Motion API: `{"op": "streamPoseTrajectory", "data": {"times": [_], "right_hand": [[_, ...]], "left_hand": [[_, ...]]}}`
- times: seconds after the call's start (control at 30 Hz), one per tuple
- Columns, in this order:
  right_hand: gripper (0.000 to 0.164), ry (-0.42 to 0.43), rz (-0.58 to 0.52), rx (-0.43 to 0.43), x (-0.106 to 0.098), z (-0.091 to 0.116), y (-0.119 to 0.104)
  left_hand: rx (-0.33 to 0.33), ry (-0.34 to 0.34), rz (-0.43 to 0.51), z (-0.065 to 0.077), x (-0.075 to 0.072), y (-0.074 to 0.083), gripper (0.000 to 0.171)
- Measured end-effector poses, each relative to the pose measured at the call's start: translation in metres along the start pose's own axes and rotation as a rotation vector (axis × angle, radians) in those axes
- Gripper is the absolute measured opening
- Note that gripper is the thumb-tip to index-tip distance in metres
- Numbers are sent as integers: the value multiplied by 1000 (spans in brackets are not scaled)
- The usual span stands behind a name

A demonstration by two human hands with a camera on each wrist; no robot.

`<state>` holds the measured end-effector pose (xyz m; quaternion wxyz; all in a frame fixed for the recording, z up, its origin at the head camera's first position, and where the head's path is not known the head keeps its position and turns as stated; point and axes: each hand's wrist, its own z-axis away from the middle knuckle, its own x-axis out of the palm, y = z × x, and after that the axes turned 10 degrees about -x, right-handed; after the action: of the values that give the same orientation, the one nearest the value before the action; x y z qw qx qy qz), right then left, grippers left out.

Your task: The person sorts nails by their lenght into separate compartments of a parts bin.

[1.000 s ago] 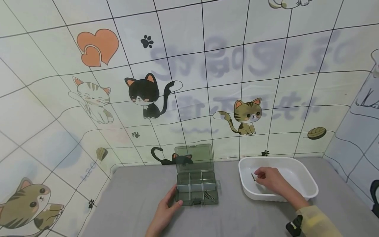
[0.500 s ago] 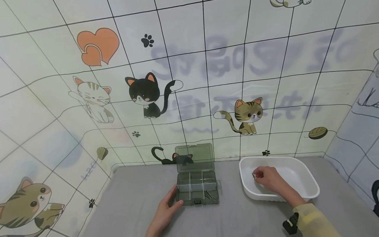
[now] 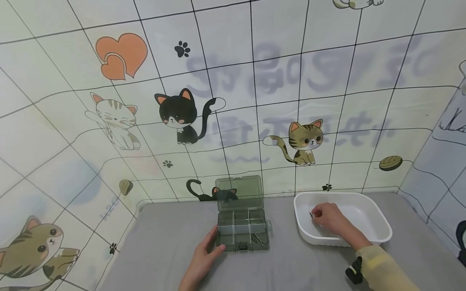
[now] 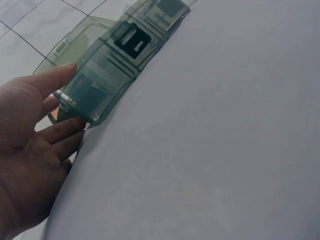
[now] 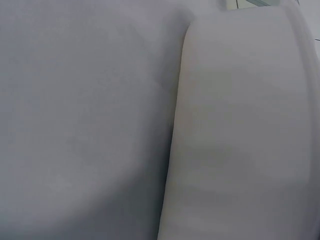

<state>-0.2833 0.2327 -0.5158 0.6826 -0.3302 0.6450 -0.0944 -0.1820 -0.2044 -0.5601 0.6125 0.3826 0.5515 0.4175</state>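
In the head view, a green see-through compartment box (image 3: 242, 230) stands on the table with its lid raised. Several thin metal screws (image 3: 257, 238) lie in its front right compartment. My left hand (image 3: 201, 256) rests against the box's left side, its thumb near the front left corner; the left wrist view shows that thumb and the straight fingers touching the box (image 4: 95, 85). Inside the white basin (image 3: 364, 210), my right hand (image 3: 330, 219) pinches a small screw (image 3: 311, 215) at its fingertips. The hand covers part of the screw.
The basin (image 5: 240, 120) has raised walls; its outer side fills much of the right wrist view, hiding the right hand there. Behind the table (image 3: 164, 238) hangs a wall sheet (image 3: 236, 101) printed with cats. The open lid (image 3: 239, 194) stands close to it.
My right fingertips have closed in on the small screw in the basin, and the right forearm has shifted slightly left. The left hand and the box stay in place.
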Motion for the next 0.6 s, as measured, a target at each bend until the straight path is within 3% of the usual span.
{"op": "streamPoseTrajectory", "data": {"times": [0.33, 0.6], "right_hand": [[19, -45, 88, 2, 2, -6, -1], [16, -49, 88, 22, 3, -6, 0]], "left_hand": [[-1, -6, 4, 0, -1, 1, 70], [-7, -6, 15, 1, -1, 1, 70]]}}
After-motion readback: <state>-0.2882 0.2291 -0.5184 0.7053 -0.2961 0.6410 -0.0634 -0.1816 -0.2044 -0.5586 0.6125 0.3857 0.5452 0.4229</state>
